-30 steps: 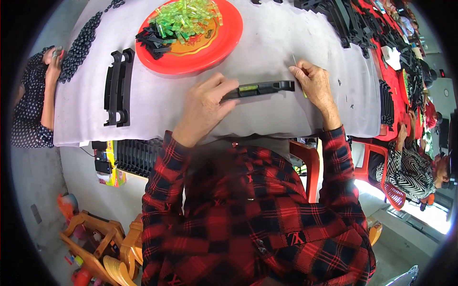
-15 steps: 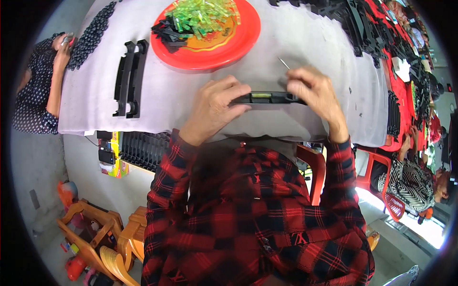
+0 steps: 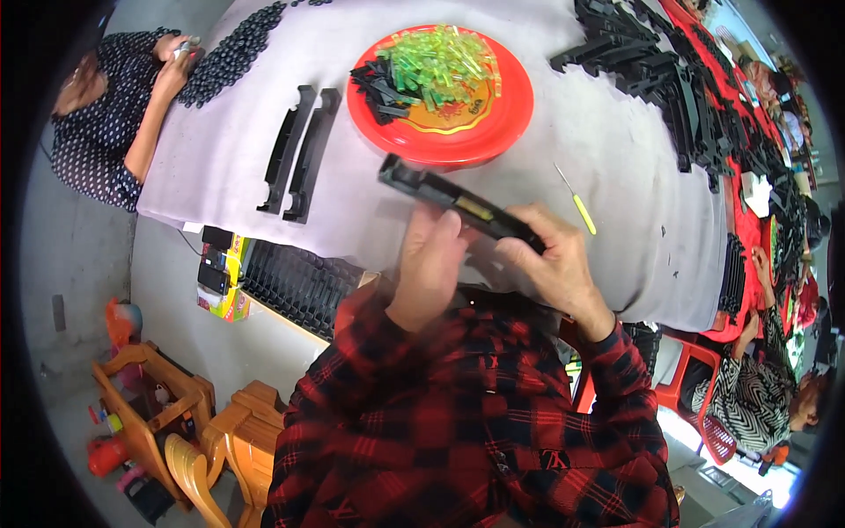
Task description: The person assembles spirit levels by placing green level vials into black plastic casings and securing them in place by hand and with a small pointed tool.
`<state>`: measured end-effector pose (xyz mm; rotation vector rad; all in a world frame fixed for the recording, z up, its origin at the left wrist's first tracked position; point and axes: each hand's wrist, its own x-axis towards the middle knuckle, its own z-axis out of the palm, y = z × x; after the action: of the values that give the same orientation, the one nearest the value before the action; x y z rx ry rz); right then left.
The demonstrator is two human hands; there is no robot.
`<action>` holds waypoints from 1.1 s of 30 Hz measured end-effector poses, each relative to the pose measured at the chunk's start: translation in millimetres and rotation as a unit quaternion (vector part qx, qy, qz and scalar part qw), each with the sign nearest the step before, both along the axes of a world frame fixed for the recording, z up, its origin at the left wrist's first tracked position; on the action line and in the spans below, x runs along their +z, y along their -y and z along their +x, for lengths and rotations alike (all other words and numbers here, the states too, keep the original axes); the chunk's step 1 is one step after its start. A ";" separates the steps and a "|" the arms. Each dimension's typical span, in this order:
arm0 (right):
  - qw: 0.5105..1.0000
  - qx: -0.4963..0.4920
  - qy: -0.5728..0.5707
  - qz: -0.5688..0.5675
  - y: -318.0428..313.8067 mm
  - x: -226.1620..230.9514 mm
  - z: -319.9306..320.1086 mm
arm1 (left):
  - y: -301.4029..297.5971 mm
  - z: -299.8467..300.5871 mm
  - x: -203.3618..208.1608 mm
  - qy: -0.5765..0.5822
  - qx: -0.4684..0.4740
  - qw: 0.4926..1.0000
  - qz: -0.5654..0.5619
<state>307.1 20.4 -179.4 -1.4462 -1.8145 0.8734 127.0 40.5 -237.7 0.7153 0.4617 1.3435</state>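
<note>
A black plastic spirit level [image 3: 424, 183] with a yellow-green vial in its middle is tilted above the cloth, its left end higher in the picture. My right hand [image 3: 556, 262] is closed round its right end, thumb on the near side. My left hand [image 3: 431, 264], a little blurred, is under the middle, thumb against the near edge beside the vial; its other fingers are partly hidden. Right of my right hand, a thin tool with a yellow handle [image 3: 583, 214] and metal shaft lies on the cloth. Beyond the level stands a red plate [image 3: 414, 151] holding clear green vials [image 3: 440, 66] and small black pieces [image 3: 383, 92].
Two black level bodies [image 3: 308, 163] lie to the left. Small black parts [image 3: 233, 62] are heaped near a person [image 3: 97, 167] in dotted clothing. Many black level bodies [image 3: 642, 66] are piled at the far right. A crate of black parts [image 3: 295, 280] stands below the table's left edge.
The level has gone from lying flat to raised and tilted. My right hand now grips its end, and my left has slid beneath the middle. The yellow tool handle has come into view.
</note>
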 end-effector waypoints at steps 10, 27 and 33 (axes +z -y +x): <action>0.995 0.025 -0.010 0.096 -118.3 2.3 -31.9 | 4.7 -18.2 3.5 0.074 0.037 0.987 -0.139; 0.946 0.084 0.247 0.194 -195.6 -46.4 -92.6 | -2.0 -25.1 -5.0 0.066 0.053 0.991 -0.100; 0.967 -0.013 0.136 0.216 -168.8 -29.9 -60.9 | -7.9 -28.1 11.6 0.084 0.052 0.991 -0.087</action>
<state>246.2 189.2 -209.3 -1.3455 -2.0208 0.2426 98.9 48.4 -226.0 0.4351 0.4802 1.4289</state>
